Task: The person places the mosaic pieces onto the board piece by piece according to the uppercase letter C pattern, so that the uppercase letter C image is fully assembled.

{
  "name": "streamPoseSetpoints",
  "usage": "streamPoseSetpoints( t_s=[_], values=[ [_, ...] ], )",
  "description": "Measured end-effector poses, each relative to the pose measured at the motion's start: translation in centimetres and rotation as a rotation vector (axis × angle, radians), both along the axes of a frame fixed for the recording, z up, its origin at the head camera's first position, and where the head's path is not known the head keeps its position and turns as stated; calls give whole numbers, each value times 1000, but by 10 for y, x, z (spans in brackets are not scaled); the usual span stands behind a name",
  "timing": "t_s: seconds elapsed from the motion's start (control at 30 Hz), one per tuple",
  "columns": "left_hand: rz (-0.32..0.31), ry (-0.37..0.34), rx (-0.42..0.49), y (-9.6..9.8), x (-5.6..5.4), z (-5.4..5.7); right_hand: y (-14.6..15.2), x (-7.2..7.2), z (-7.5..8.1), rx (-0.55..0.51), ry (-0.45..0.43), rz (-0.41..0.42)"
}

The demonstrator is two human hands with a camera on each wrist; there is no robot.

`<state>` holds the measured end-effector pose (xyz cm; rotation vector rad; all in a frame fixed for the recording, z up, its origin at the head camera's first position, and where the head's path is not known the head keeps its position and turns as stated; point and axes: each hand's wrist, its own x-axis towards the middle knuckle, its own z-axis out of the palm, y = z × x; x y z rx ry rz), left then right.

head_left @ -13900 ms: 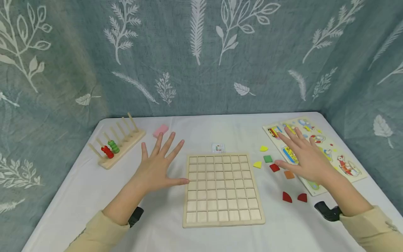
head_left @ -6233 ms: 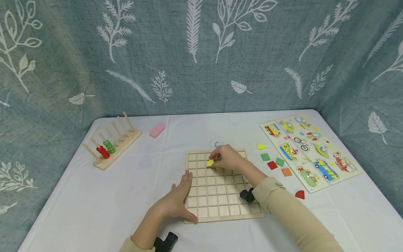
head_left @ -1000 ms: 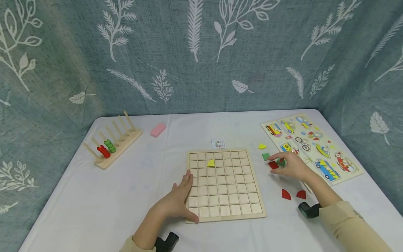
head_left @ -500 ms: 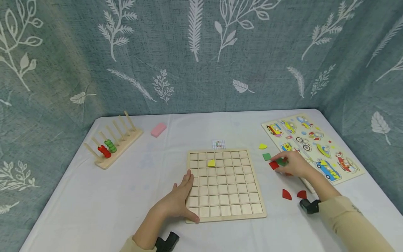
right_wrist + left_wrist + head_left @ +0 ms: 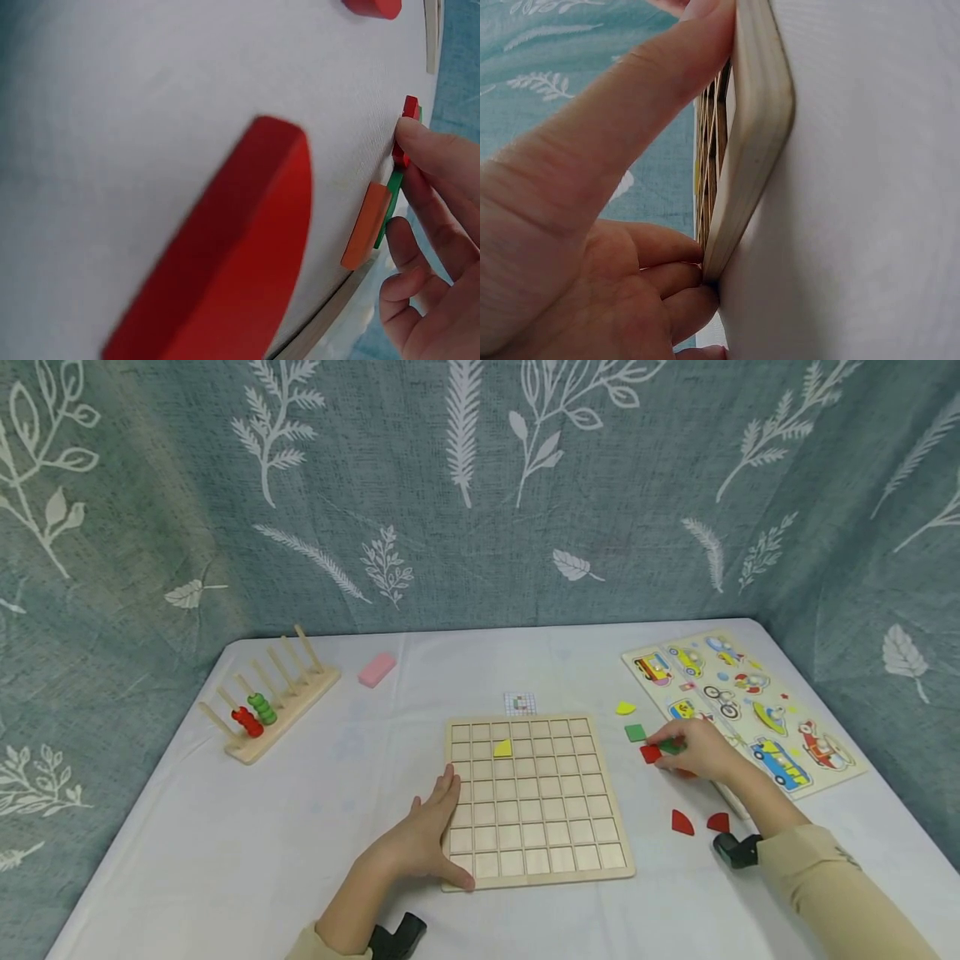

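Observation:
A wooden grid board (image 5: 547,881) lies mid-table, with a yellow rounded tile (image 5: 503,749) in one of its upper cells. My left hand (image 5: 420,837) rests along the board's left edge, thumb at the near corner and straight fingers beside the rim. To the right of the board, my right hand (image 5: 699,752) pinches a red square tile (image 5: 650,754) between thumb and fingers. One green square tile (image 5: 635,732) lies just beyond it; another green tile (image 5: 672,746) is partly behind the fingers. An orange tile (image 5: 366,225) sits under the hand in the right wrist view.
Two red rounded tiles (image 5: 682,822) lie nearer me on the right, a yellow tile (image 5: 625,708) farther back. A patterned card (image 5: 519,703) is behind the board. Around stand a picture puzzle (image 5: 738,702), a pink block (image 5: 377,669) and a peg stand (image 5: 300,702) with red and green beads.
Earlier the right hand set the yellow tile in the grid, then returned to the loose tiles. Over the last second its fingers have closed on the red square; the left hand stays still.

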<state>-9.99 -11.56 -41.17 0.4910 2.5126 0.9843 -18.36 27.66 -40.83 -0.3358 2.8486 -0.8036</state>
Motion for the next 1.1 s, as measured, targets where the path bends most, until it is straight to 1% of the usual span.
streamPoseSetpoints(
  t_s=[0.3, 0.63, 0.83, 1.1],
  values=[
    [0, 3, -10, -1, 1, 0, -2, 0, 0, 17, -7, -7],
    [2, 6, -18, 0, 0, 0, -3, 0, 7, 21, 4, -2],
    [2, 7, -16, 0, 0, 0, -6, 1, 10, 3, -20, -24],
    [2, 4, -15, 0, 0, 0, -14, 3, 9, -56, -4, -20]
  ],
)
